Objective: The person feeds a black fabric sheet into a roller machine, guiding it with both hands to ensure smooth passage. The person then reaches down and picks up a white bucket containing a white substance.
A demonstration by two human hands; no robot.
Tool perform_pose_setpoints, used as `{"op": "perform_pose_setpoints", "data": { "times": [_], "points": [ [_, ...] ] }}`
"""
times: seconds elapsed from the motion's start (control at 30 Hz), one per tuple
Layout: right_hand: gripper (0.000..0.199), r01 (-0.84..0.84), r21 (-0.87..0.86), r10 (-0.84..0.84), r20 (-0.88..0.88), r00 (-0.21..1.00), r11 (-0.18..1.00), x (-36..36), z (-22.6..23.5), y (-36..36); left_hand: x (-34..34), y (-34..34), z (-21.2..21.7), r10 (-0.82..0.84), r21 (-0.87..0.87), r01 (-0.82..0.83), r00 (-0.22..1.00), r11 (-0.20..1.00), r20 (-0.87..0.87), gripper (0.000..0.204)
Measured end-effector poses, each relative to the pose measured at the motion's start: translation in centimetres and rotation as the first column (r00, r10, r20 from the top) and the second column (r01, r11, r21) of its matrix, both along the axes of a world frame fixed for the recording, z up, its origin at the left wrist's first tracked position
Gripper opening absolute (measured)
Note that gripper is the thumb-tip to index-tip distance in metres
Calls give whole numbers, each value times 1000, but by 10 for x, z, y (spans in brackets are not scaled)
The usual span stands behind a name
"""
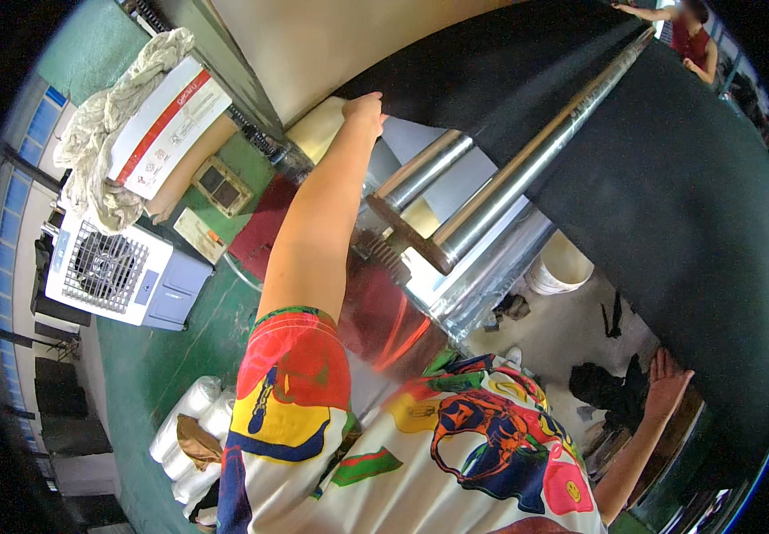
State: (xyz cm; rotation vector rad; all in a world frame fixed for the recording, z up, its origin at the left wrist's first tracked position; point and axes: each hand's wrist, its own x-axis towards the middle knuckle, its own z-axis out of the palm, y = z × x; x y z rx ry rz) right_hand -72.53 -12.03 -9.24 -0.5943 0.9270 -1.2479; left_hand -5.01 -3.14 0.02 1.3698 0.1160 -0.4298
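Left hand [364,109]: finger state cannot be told.
Right hand [668,386]: fingers laid close together at black sheet [687,222].
Bucket [564,265] (white): contents cannot be told.

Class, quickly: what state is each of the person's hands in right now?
Left hand: by the black sheet; whether its grip is closed cannot be told.
Right hand: open, at the sheet's edge.
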Motion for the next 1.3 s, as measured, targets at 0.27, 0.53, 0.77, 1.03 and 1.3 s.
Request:
{"op": "perform_pose_setpoints", "data": {
  "times": [0.27, 0.53, 0.77, 1.03, 1.3],
  "points": [
    [42, 252, 20, -252, 175, 952, 967, -100, -29, -64, -49, -38, -2, -562, -131, 576, 817, 807, 131, 20],
    [38, 165, 84, -167, 15, 986, 983, -96, -84, 21, -15, 5, 1, -380, -78, 384, 923, 920, 56, 26],
    [30, -102, -11, 102, 264, 959, 995, -75, -79, 69, 17, 8, -24, -185, -43, 186, 983, 982, 18, 25],
    [25, -99, 47, 96, 60, 994, 994, -28, -58, 75, -14, -12, -18, -508, 5, 514, 846, 858, 161, 16],
    [27, -109, 54, 108, 22, 994, 993, 15, -46, 82, -8, 7, -5, -101, -117, 114, 989, 987, 107, 18]
  ]
}}
